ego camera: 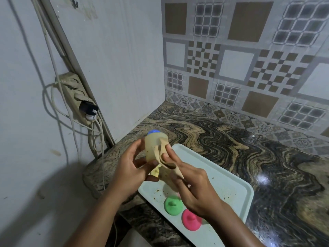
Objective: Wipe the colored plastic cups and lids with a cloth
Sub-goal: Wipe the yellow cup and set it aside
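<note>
A pale translucent plastic cup (154, 145) with a blue end is held up above the near left corner of a white tray (233, 186). My left hand (129, 172) grips the cup's lower part from the left. My right hand (192, 186) pinches a beige cloth (164, 164) against the cup's right side. A yellow piece (155, 172) shows just under the cup, between my hands. A green lid (173, 205) and a pink lid (191, 220), each with a small knob, lie on the tray's near end, partly behind my right wrist.
The tray sits on a dark marbled countertop (231, 139) whose near left edge drops off below my arms. Patterned tiles cover the back wall. On the left wall hangs a power strip (78, 97) with plugs and loose white cables.
</note>
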